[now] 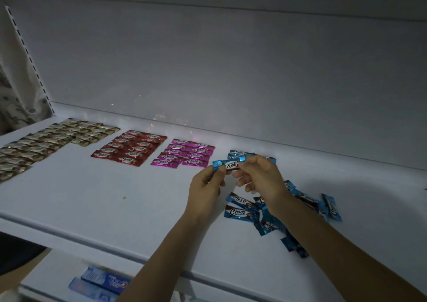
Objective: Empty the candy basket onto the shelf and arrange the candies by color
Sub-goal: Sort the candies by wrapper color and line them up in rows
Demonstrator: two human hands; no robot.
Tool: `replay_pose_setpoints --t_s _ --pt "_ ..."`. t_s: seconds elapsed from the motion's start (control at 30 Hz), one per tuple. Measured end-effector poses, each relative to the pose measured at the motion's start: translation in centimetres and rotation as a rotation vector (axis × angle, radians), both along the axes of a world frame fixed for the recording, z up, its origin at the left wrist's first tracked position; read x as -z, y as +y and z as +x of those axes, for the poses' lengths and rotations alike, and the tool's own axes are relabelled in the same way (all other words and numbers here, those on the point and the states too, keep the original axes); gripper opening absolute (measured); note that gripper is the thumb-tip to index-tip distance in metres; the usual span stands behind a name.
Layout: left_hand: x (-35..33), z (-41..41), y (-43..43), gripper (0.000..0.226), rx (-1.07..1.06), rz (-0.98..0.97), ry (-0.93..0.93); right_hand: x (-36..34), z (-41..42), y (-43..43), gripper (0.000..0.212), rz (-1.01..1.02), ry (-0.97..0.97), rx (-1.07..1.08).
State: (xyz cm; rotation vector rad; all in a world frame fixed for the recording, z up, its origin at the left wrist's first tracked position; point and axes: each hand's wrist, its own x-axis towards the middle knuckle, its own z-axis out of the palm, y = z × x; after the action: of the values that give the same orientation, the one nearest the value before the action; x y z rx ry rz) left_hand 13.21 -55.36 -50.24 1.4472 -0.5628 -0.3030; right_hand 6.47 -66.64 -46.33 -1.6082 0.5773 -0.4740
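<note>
Blue-wrapped Choco candy [228,164] is pinched at both ends, left hand [204,189] closed on its left twist, right hand [260,178] closed on the right end, the piece held level just above the white shelf [115,197]. Directly behind the hands sits the started blue row [240,155], only a few pieces long. Loose blue candies [240,211] lie scattered below and to the right of the right wrist, some under the forearm. Judged step: flatten the wrapper and set this piece into the blue row. Doing it well likely means label up, long edge parallel to the neighbours, matching the tidy magenta block [184,155], red block [129,149] and gold block [46,143] further left, and lowering it without nudging pieces already laid. No basket is visible.
</note>
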Motion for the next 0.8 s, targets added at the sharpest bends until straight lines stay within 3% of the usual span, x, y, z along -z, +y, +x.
replay_pose_setpoints --t_s 0.03,0.17,0.23,0.33,0.4,0.47,0.7,0.8 --pt "0.0 0.0 0.0 0.023 0.002 0.007 0.0 0.3 0.0 -0.2 0.004 -0.075 -0.001 0.014" --pt "0.1 0.0 -0.2 0.024 0.006 -0.002 -0.001 1.3 -0.5 -1.3 0.036 -0.712 -0.087 -0.065" --pt "0.0 0.1 -0.3 0.025 0.0 -0.03 0.025 1.7 -0.3 -1.5 0.043 -0.77 -0.088 -0.068" --pt "-0.4 -0.1 -0.2 0.035 -0.064 -0.031 0.007 0.5 -0.1 -0.7 0.032 -0.36 -0.014 0.117" --pt "-0.8 -0.5 0.0 0.036 -0.035 -0.051 -0.013 0.1 -0.1 0.0 0.023 -0.107 0.089 0.058" --pt "-1.2 -1.1 0.1 0.034 0.027 -0.066 -0.019 0.1 -0.1 0.8 0.022 0.021 0.117 -0.008" --pt "0.1 -0.9 -0.3 0.044 0.054 0.005 -0.104 0.1 0.8 1.8 0.025 0.189 0.025 0.056" --pt "-0.5 -1.2 -0.3 0.031 0.068 0.07 -0.15 -0.5 1.0 0.5 0.016 0.159 -0.031 0.104"
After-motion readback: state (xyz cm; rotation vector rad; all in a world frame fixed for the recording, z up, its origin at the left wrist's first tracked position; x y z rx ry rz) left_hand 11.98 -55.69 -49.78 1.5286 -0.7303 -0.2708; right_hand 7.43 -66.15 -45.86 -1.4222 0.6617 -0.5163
